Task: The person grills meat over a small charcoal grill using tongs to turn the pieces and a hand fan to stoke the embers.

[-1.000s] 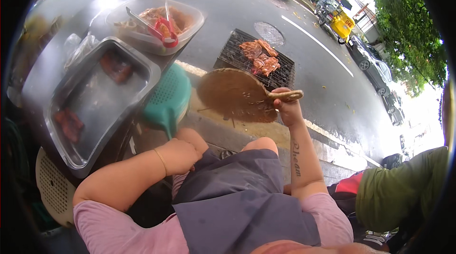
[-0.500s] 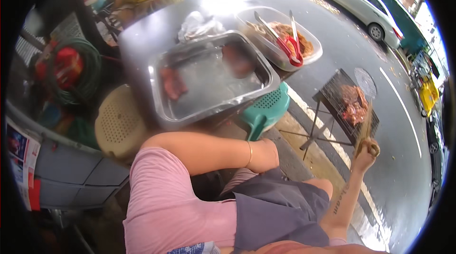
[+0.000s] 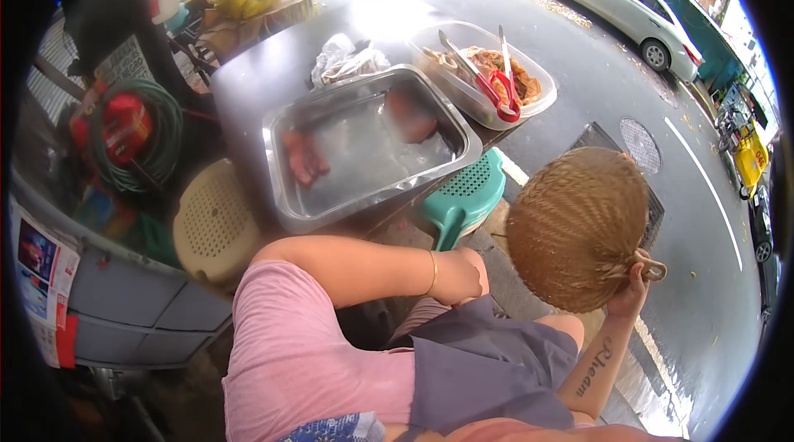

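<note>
Right hand: the right hand [image 3: 630, 291] is closed around the loop handle of a round woven fan [image 3: 577, 227], holding it up over the street side.
Left hand: the left hand [image 3: 465, 275] is curled into a loose fist on the knee, holding nothing, a thin bangle [image 3: 432, 272] at the wrist.
Fan: its blade spreads up and left from the right hand, hiding most of the grill [image 3: 653, 202] behind it; only the grill's dark far edge shows.
Just beyond the left hand: a teal plastic stool [image 3: 465, 194], then a table [image 3: 248, 86] bearing a steel tray [image 3: 289, 202] with two pieces of meat.
Further out: a clear tub [image 3: 542, 86] of cooked food with red-handled tongs [image 3: 492, 82]; a cream stool [image 3: 211, 223] to the left.
Risk: I judge the fan's straw edge could scorch if it dips onto the grill; hard fanning could blow ash toward the open tray and tub.
</note>
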The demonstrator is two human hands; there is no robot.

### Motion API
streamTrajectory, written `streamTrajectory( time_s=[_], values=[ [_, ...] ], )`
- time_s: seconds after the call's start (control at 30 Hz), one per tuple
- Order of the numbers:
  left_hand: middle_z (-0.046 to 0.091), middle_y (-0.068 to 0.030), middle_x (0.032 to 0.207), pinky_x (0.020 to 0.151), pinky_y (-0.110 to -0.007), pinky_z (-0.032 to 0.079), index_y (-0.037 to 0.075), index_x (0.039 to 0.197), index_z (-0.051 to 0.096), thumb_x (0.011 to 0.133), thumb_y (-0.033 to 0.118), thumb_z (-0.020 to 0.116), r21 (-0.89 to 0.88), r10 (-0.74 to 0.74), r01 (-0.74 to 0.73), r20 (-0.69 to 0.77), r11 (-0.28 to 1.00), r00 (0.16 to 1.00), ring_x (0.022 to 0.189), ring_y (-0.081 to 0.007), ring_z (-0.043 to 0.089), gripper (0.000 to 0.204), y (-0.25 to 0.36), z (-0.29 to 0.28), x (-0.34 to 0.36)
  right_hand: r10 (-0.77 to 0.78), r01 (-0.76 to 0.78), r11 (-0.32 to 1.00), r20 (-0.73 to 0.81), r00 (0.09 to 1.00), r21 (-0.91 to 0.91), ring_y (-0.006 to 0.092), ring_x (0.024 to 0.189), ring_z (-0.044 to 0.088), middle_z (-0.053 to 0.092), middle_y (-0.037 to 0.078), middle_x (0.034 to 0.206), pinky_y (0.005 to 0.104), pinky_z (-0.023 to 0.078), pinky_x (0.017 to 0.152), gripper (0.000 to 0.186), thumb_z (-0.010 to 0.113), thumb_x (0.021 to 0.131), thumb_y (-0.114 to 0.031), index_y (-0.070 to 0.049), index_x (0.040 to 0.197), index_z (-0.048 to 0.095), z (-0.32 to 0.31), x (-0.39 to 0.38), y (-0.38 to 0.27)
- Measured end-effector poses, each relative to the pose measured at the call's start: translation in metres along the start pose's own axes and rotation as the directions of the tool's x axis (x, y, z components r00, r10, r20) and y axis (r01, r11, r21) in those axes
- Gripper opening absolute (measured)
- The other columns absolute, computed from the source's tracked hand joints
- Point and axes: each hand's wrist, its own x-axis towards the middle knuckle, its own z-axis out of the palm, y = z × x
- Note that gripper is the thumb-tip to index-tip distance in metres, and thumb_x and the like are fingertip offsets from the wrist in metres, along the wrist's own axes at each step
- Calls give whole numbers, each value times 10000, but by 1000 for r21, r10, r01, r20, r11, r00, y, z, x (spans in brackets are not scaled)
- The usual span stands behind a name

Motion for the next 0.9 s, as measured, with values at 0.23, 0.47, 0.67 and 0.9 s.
streamTrajectory(
  time_s=[0.23, 0.47, 0.67, 0.9],
  values=[
    [740, -135, 934, 737, -480, 544, 90, 951, 750, 739, 143, 692, 94, -69, 59, 108, 994, 992, 922, -333, 710, 226, 1, -8, 7, -295, 156, 800, -153, 943, -580, 118, 917, 622, 647, 31, 1011, 277, 516, 812, 310, 710, 930, -172, -26, 1178, 595, -53, 54, 4],
    [736, -127, 989, 759, -480, 552, 101, 1033, 743, 757, 159, 693, 57, -112, 104, 167, 993, 980, 973, -318, 706, 286, 5, -14, 4, -377, 256, 745, -71, 924, -616, 164, 916, 647, 683, 49, 1037, 294, 538, 818, 272, 743, 895, -132, -32, 1122, 631, -41, 88, -10],
    [700, -142, 962, 724, -460, 554, 82, 1003, 684, 829, 264, 712, 49, -33, 29, 69, 998, 997, 903, -332, 698, 254, 4, -15, -9, -73, 73, 997, -1, 997, -25, 151, 953, 622, 658, 74, 1074, 279, 508, 851, 295, 740, 899, -109, 7, 1138, 613, 12, 34, 7],
    [731, -112, 898, 709, -453, 555, 84, 904, 734, 804, 258, 720, 0, -16, 16, 154, 1000, 988, 881, -308, 709, 202, 12, -29, -9, -202, 150, 902, -89, 975, -406, 205, 1016, 644, 653, 93, 1128, 331, 538, 891, 371, 735, 902, -146, -6, 1208, 578, -42, 37, 14]
  ],
)
